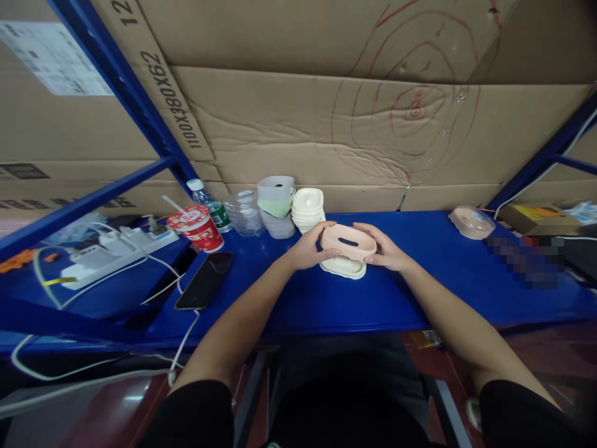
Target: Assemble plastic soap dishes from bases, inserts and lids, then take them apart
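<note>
My left hand (311, 247) and my right hand (386, 247) grip a peach-coloured, rounded lid (346, 250) from its two ends. A dark oval slot runs across the middle of this lid. Directly beneath it a shallow cream tray (344, 268) shows on the blue table; whether the two pieces touch is unclear. Thumbs are on the near side, and the other fingers curl around the far side. Behind my left hand stands a stack of cream trays (308, 210). Beside that is a stack of translucent white and green slotted covers (276, 198).
Clear plastic containers (245, 216), a water bottle (212, 208) and a red cup with a straw (200, 230) stand at the left. A phone (204, 281) lies near a power strip (116, 255). A pink container (471, 222) sits to the right, before the cardboard wall (280, 118).
</note>
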Tool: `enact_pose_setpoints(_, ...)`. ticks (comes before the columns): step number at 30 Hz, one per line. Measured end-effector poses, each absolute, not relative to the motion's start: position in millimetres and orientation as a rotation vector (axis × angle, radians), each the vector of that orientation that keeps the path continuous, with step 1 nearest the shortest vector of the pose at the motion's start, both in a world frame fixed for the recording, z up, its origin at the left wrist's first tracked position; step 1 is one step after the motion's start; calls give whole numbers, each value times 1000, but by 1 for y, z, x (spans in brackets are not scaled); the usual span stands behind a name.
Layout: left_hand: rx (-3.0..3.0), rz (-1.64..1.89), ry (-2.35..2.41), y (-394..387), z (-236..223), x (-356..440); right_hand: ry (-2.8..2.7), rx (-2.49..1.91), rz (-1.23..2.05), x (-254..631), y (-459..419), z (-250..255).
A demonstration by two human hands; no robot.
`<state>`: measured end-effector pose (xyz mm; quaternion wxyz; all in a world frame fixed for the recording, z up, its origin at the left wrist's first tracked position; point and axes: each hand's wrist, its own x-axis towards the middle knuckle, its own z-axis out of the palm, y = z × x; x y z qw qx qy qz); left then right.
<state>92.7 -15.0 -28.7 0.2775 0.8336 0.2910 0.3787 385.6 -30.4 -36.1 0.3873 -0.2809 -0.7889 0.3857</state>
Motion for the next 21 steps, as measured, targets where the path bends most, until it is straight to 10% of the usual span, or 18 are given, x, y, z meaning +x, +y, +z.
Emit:
enact_pose_setpoints(9, 1957, 2051, 1707, 4, 46, 47, -2401, -924, 701, 408, -23, -32)
enact_pose_setpoints(21, 1707, 1799, 2040, 55, 46, 40, -2540, -1000, 831, 409, -20, -40)
